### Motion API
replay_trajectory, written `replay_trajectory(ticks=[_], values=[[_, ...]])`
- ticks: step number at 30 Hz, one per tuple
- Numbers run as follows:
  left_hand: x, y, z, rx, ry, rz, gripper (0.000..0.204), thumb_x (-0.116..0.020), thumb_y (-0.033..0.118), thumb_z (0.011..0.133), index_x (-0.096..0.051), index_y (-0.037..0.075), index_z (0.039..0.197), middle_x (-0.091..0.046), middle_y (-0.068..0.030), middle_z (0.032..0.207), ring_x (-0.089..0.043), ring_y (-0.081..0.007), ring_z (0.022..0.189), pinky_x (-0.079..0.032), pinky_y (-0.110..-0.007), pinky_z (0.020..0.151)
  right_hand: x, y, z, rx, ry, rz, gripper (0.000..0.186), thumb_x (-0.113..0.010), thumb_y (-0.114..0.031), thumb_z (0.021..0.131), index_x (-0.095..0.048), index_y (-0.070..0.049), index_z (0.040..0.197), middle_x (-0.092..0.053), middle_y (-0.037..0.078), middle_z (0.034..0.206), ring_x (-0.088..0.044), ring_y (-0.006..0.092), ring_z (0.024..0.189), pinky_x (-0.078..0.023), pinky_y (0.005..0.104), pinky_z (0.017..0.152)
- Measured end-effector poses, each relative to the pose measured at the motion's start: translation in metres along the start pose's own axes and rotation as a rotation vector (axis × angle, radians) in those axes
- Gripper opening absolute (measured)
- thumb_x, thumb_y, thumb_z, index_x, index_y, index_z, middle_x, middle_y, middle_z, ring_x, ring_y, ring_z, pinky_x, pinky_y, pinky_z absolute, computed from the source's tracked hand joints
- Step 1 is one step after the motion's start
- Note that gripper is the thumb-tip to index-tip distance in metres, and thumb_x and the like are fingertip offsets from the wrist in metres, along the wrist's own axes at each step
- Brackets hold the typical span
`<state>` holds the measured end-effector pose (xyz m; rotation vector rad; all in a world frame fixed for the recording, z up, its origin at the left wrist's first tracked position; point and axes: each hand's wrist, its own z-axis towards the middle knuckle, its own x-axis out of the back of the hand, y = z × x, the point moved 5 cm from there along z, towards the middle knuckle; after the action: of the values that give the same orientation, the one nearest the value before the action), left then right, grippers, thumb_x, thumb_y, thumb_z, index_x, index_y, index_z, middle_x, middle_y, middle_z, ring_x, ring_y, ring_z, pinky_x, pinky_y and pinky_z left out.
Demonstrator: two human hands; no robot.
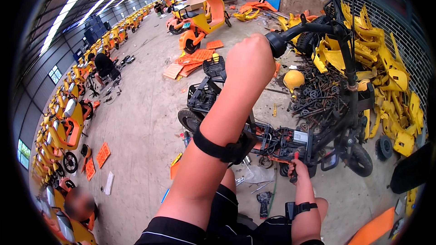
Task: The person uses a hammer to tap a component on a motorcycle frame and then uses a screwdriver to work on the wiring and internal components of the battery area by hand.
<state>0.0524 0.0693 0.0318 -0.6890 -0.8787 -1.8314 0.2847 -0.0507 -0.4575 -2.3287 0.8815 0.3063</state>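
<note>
In front of me stands a stripped-down electric scooter (pixel 295 140), its black frame and wiring bare. My left hand (pixel 252 59), stretched far forward, is closed in a fist around the end of its handlebar (pixel 313 28). Lower down, my right hand (pixel 299 171) grips a hand tool with a red and black handle (pixel 296 156) at the frame's near edge. The tool's working end is too small to make out. A black front wheel (pixel 359 159) sits to the right. On the floor below the frame lies a cordless drill (pixel 264 203).
Behind the scooter is a heap of dark metal parts (pixel 318 93), with yellow body panels (pixel 395 104) piled along the brick wall. Orange panels (pixel 193 61) lie on the floor. A yellow-orange scooter (pixel 206 16) stands beyond. Rows of scooters (pixel 68 122) line the left, where a person (pixel 104 67) sits.
</note>
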Motion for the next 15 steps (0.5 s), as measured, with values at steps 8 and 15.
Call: replay_trajectory(ticks=[8,15], values=[[0.010,-0.008,0.016,-0.006,-0.416,-0.142,0.029,-0.068,0.021,0.073,-0.068,-0.008,0.075,-0.067,-0.0199,0.070,-0.068,-0.0290,0.063,-0.054,-0.038,0.061,-0.009,0.004,-0.005,0.044,0.022,-0.033,0.024,-0.059,-0.023,0.094,-0.049,-0.013,0.074,-0.049,-0.002,0.060,-0.046,0.0107,0.047,-0.038,0.0269,0.042],[0.002,-0.015,0.022,0.078,-0.764,-0.489,0.026,-0.071,0.022,0.074,-0.067,-0.004,0.076,-0.063,-0.0064,0.063,-0.062,-0.0139,0.052,-0.051,-0.028,0.052,-0.017,0.011,-0.010,0.047,0.024,-0.034,0.018,-0.058,-0.019,0.094,-0.050,-0.012,0.079,-0.048,-0.003,0.061,-0.046,0.0082,0.048,-0.039,0.0249,0.042]])
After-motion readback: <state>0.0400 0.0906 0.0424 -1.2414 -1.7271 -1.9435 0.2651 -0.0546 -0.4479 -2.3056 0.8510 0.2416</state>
